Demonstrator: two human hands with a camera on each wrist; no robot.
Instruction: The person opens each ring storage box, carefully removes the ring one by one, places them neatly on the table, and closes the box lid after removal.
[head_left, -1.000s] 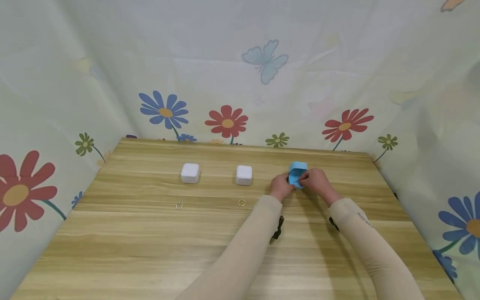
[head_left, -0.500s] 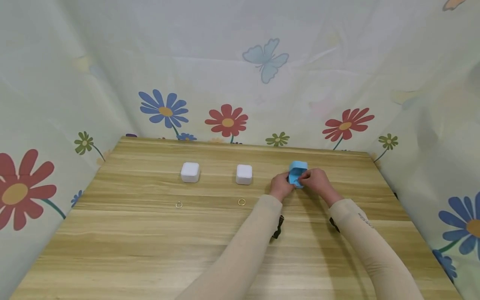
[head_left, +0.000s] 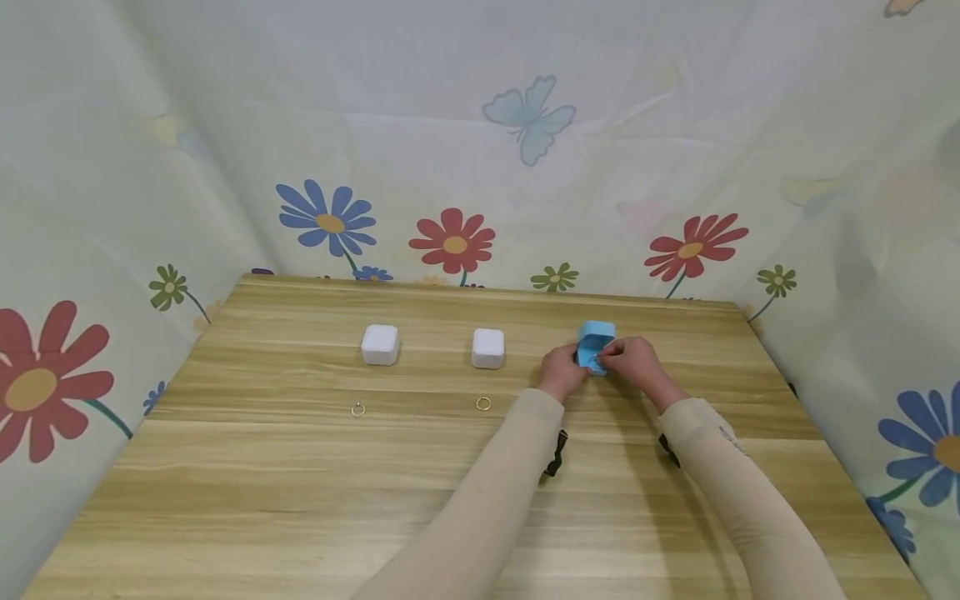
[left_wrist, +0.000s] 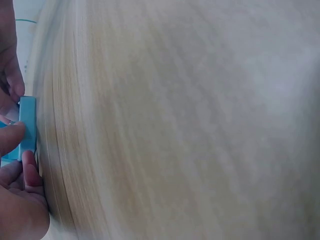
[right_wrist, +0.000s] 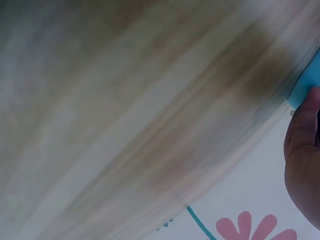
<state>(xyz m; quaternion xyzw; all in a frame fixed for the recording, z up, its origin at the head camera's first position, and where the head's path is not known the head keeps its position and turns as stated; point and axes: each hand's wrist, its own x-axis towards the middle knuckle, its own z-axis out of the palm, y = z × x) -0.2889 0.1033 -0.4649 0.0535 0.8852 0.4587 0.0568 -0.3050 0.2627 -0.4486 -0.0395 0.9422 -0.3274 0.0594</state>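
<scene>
A light-blue ring box (head_left: 597,329) stands on the table at the right with its lid raised. My left hand (head_left: 562,372) grips it from the left side, the thumb lying along its front. From the right, my right hand (head_left: 634,363) reaches into the box and pinches a small ring, mostly hidden by the fingers; a glint of the ring (left_wrist: 10,122) shows in the left wrist view. The right wrist view catches only a corner of the blue box and part of the hand.
Two white ring boxes (head_left: 381,345), (head_left: 488,348) stand with lids down to the left. In front of them lie a silver ring (head_left: 358,410) and a gold ring (head_left: 483,404). The wooden table (head_left: 300,500) meets a flower-printed cloth (head_left: 420,150) at the back and sides.
Both hands stay at the blue box. The right fingertips shift only very slightly inside it; the white boxes and the two rings on the table lie as before.
</scene>
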